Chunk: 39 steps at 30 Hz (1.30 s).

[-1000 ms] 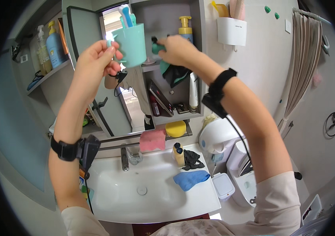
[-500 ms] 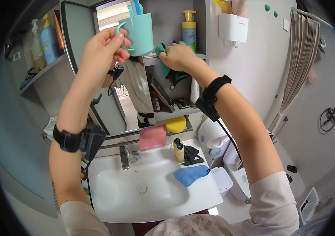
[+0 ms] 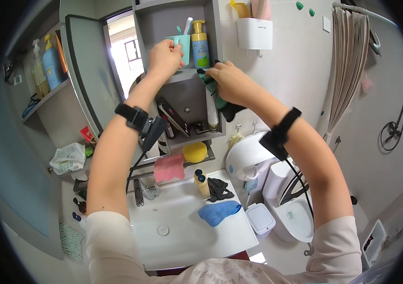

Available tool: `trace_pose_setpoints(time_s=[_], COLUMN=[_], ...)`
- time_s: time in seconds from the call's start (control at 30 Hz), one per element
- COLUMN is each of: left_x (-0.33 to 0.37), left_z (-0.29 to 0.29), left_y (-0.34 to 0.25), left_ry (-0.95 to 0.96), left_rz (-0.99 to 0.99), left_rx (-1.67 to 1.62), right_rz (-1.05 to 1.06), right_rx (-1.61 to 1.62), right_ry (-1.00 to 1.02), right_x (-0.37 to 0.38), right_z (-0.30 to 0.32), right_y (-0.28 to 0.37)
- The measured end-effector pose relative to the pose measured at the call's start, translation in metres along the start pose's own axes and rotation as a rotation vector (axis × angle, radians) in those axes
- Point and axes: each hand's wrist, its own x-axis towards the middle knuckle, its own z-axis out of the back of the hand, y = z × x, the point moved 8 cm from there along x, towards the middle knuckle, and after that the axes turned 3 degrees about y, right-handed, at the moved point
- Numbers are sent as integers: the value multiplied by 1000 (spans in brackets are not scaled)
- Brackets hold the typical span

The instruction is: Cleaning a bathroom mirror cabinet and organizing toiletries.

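Note:
My left hand (image 3: pixel 165 60) grips the handle of a mint-green cup (image 3: pixel 185 51), which stands at the upper cabinet shelf with toothbrushes (image 3: pixel 188 26) poking out of it. Just right of the cup is a yellow-and-blue pump bottle (image 3: pixel 200 46). My right hand (image 3: pixel 232 81) is closed on a dark green cloth (image 3: pixel 219 100) at the shelf's front right edge; the cloth hangs down past the cabinet side. Whether the cup's base fully rests on the shelf is hard to make out.
On the lower shelf are a leaning dark case (image 3: pixel 176 116) and a white tube (image 3: pixel 212 113). A pink cloth (image 3: pixel 169 168) and yellow sponge (image 3: pixel 195 152) lie on the rail above the white sink (image 3: pixel 187 246). A blue cloth (image 3: pixel 219 213) lies on its rim. The mirror door (image 3: pixel 88 61) stands ajar.
My left hand has carried the cup away from me and rightward, to the shelf beside the pump bottle. My right hand has drawn the green cloth to the shelf's right edge.

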Motion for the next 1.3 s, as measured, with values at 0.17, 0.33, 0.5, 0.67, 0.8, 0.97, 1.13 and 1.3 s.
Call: trace_pose_setpoints(time_s=[0.17, 0.33, 0.5, 0.67, 0.8, 0.97, 1.13, 1.3], left_x=[10, 16, 22, 30, 31, 32, 28, 24], left_z=[-26, -48, -66, -68, -75, -63, -65, -72], left_y=[6, 14, 6, 26, 26, 27, 21, 21], left_ry=[-32, -75, -78, -113, -140, -156, -113, -84], left_rz=[16, 74, 145, 262, 263, 215, 249, 321], left_rx=[59, 15, 129, 137, 159, 222, 189, 172], right_rz=[33, 53, 65, 72, 62, 2, -19, -25], right_rx=[43, 133, 167, 218, 220, 275, 264, 230], right_ry=[-27, -29, -70, -123, -126, -110, -118, -107], right_x=[-54, -77, -91, -99, -104, -97, -88, -87], right_z=[19, 19, 26, 29, 29, 24, 24, 28], right_y=[1, -10, -20, -26, -37, -44, -46, -39])
